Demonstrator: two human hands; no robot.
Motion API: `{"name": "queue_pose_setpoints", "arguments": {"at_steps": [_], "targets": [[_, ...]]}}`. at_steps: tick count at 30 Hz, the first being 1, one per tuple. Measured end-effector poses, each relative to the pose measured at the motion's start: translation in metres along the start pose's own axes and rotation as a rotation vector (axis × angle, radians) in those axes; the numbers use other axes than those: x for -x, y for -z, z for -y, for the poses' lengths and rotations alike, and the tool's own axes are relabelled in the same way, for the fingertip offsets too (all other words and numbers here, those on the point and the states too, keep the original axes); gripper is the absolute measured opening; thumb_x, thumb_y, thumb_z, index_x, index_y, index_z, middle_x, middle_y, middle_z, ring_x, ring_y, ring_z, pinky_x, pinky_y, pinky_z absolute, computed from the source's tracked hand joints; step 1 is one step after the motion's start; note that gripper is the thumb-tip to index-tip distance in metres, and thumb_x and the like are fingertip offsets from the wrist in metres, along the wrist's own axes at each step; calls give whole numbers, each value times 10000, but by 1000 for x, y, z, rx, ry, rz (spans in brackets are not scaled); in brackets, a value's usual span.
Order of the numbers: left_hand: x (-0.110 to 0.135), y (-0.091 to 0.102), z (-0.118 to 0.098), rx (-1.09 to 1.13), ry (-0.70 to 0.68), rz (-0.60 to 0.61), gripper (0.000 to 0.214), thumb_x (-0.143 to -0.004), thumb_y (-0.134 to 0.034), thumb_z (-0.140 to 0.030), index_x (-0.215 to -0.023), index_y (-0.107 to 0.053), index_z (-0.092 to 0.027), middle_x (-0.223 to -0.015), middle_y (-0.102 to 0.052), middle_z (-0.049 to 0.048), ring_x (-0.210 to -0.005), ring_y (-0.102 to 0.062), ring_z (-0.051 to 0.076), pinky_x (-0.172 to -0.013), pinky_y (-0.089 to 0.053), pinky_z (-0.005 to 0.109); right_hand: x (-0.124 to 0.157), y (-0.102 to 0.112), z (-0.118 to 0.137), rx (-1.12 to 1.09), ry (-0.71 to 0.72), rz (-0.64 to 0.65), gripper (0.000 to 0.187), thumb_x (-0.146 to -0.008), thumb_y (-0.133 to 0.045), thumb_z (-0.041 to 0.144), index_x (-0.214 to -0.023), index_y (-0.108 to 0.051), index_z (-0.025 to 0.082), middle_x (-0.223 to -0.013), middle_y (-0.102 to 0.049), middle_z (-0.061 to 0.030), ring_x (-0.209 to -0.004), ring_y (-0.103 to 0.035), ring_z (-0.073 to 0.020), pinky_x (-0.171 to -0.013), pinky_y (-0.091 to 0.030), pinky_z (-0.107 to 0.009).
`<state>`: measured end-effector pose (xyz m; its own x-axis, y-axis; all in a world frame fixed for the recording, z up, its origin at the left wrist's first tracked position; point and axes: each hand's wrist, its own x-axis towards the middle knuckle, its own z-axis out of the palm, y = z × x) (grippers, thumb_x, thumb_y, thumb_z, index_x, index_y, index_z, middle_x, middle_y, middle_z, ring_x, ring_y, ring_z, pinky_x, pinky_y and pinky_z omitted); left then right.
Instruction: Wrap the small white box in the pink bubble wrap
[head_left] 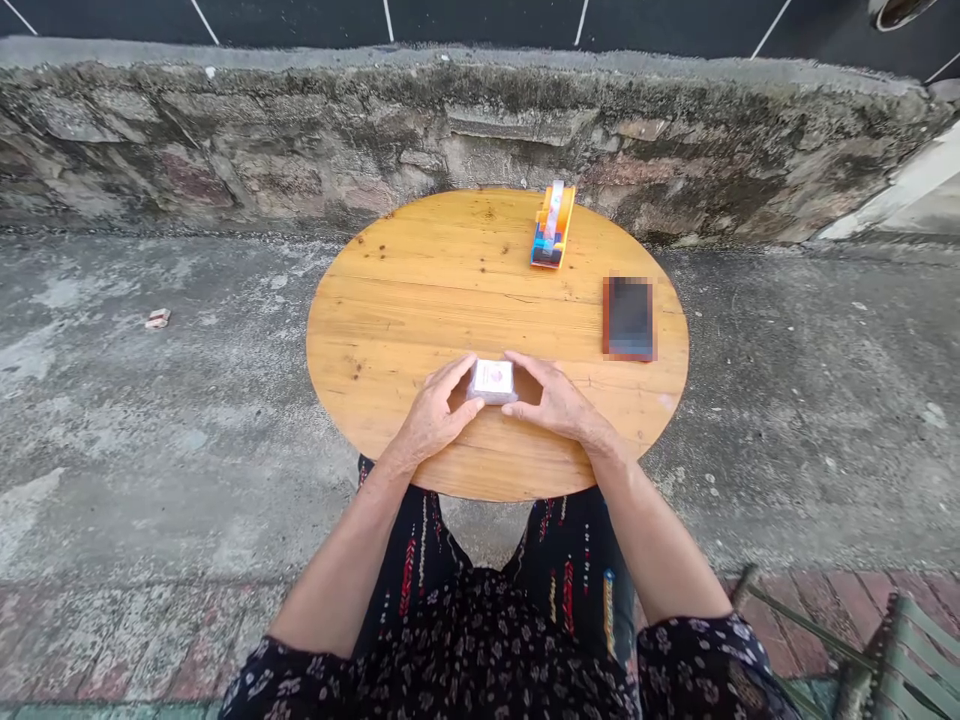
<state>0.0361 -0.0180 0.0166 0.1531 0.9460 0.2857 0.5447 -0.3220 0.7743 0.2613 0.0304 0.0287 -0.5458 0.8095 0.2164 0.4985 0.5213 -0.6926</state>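
A small white-topped box, with what looks like clear wrapping around its sides, rests on the near part of the round wooden table. My left hand holds the box's left side, thumb at the near corner and fingers at the far one. On the opposite side, my right hand grips it the same way. The print on top is too small to read. Both forearms lean in over the table's near edge.
An orange and blue tape dispenser stands at the table's far side. A dark, pixelated flat object with a reddish border lies to the right. Behind runs a low stone wall; a green slatted chair is at lower right.
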Motion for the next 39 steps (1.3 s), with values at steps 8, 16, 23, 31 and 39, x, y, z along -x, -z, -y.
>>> {"name": "queue_pose_setpoints", "arguments": {"at_steps": [8, 16, 23, 31, 39], "targets": [[-2, -2, 3, -9, -45, -19, 516, -889, -617, -327, -1385, -519, -223, -1373, -592, 96, -1264, -547, 263, -1099, -419, 453, -3, -4, -2, 9, 59, -48, 590, -786, -758, 327, -1338, -554, 283, -1285, -664, -67, -1175, -614, -270, -1035, -413, -489], [-2, -4, 3, -4, -19, -35, 518, -870, -636, -335, -1364, -541, -212, -1338, -611, 97, -1230, -568, 270, -1077, -443, 459, -4, -5, -4, 13, 87, -43, 574, -806, -739, 329, -1347, -551, 287, -1287, -664, -56, -1172, -616, -259, -1046, -421, -485], [3, -3, 3, 48, -44, -62, 633, -802, -647, -258, -1403, -478, -150, -1412, -538, 146, -1284, -534, 291, -1109, -420, 484, 3, 0, -2, -78, -10, -6, 702, -811, -727, 411, -1442, -442, 294, -1420, -557, -85, -1302, -527, -278, -1102, -399, -515], [9, -4, 2, 161, -50, -141, 494, -811, -608, -211, -1298, -570, -138, -1270, -650, 131, -1156, -631, 252, -1050, -488, 433, 28, -6, 3, -54, -40, -82, 601, -875, -641, 324, -1441, -443, 292, -1429, -550, -72, -1308, -524, -259, -1114, -392, -516], [6, -1, -2, 14, -79, -69, 484, -832, -593, -241, -1309, -577, -161, -1310, -634, 118, -1210, -589, 272, -1073, -450, 455, 22, -16, 6, 17, 11, -175, 453, -907, -589, 297, -1358, -549, 272, -1294, -660, -69, -1193, -612, -260, -1056, -425, -503]]}}
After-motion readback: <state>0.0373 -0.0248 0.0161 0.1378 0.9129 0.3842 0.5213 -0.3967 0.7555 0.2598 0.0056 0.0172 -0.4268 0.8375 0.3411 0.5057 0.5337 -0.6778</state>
